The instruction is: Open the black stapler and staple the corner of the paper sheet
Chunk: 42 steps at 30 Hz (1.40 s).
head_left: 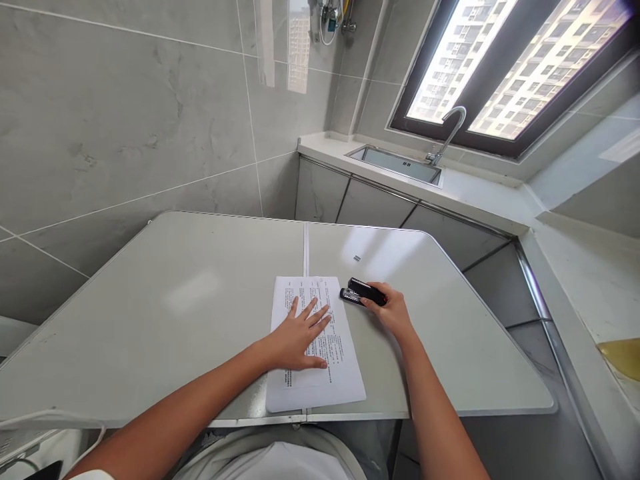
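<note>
The table [210,267] is pale, with cut far corners and a seam [306,247] running from its far edge to its near edge. Past its far right corner stands a counter [470,190] with a sink [395,165] set in it. The paper [340,343], printed with text, lies over the seam, its lower end just inside the table's near edge; whether it is one sheet or several cannot be told. The left hand [299,339] rests palm down on the middle of the paper, fingers spread, gripping nothing. The right hand [394,310] is to the right of the paper, closed around the rear of the stapler [367,292], thumb on the near side. The stapler's front sticks out of that grip toward the left, its tip right by the paper's right edge, near the upper corner; whether they touch is unclear. A small dark mark [357,258] lies beyond the stapler, nearer the table's far edge.
</note>
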Tool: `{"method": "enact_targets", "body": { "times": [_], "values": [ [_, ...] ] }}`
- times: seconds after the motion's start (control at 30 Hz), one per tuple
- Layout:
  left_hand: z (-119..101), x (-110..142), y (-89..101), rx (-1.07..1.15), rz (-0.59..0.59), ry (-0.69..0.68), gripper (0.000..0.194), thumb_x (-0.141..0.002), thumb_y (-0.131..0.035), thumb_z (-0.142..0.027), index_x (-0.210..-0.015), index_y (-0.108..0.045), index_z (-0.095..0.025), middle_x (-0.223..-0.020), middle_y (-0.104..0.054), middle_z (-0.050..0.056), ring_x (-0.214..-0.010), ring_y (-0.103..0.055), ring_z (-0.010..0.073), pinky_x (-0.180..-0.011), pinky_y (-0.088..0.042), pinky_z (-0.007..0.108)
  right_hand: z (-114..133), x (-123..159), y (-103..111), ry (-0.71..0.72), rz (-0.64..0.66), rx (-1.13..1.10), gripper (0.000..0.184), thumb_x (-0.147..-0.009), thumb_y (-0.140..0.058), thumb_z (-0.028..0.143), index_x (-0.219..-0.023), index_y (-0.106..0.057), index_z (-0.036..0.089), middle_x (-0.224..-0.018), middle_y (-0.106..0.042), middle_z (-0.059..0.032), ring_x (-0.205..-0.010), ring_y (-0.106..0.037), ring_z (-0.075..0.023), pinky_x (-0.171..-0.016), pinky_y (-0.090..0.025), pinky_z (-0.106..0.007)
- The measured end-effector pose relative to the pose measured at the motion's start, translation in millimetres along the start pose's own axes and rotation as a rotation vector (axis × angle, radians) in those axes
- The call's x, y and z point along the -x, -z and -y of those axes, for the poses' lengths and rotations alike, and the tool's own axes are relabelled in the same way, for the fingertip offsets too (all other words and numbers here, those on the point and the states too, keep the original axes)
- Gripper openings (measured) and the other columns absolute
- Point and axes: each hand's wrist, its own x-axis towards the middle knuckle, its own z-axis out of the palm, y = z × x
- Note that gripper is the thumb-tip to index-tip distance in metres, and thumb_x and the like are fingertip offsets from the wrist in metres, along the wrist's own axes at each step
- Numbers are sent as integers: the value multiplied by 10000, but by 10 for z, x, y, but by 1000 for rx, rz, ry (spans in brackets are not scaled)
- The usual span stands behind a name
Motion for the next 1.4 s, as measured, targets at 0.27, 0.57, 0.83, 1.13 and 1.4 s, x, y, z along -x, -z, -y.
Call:
{"method": "enact_targets", "body": {
  "times": [0.27, 0.57, 0.83, 1.13, 1.4],
  "values": [
    [413, 64, 11, -16, -115, 187, 715, -1032, -428, -614, -1648, -292, -275, -1702, -297, 102, -1599, -175, 362, -1252, -108, 700, -12, 35, 199, 39, 207, -6, 342, -816, -789, 432, -1101, -754, 247, -951, -698, -42, -814, -627, -227, -724, -467, -345],
    [196, 88, 13, -2, -108, 87, 780, -991, -499, -644, -1646, -293, -275, -1715, -260, 122, -1597, -168, 382, -1235, -60, 741, 193, 91, 144, 262, 588, 5, 325, -883, -777, 490, -1096, -751, 245, -929, -667, -39, -787, -597, -185, -713, -438, -306],
    [185, 41, 50, 106, -124, 94, 426, -1043, -513, -415, -1462, -578, -373, -1605, -488, 48, -1571, -275, 351, -1228, -81, 754, 153, 88, 125, 268, 530, -21, 323, -886, -777, 501, -1099, -756, 258, -932, -662, -44, -781, -611, -191, -702, -451, -313],
    [271, 161, 153, 325, -160, 71, 294, -1017, -590, -362, -1285, -703, -321, -1458, -630, 63, -1524, -384, 331, -1248, -51, 723, 219, 115, -32, 277, 547, -29, 330, -882, -780, 490, -1113, -746, 256, -948, -672, -46, -780, -624, -187, -678, -457, -299],
    [167, 168, 201, 281, -138, 1, 376, -964, -666, -369, -1325, -602, -285, -1557, -497, 111, -1494, -411, 312, -1269, -196, 621, 317, 140, -176, 278, 514, -21, 359, -890, -755, 524, -1116, -719, 246, -962, -686, -56, -816, -629, -205, -714, -478, -317]
  ]
}}
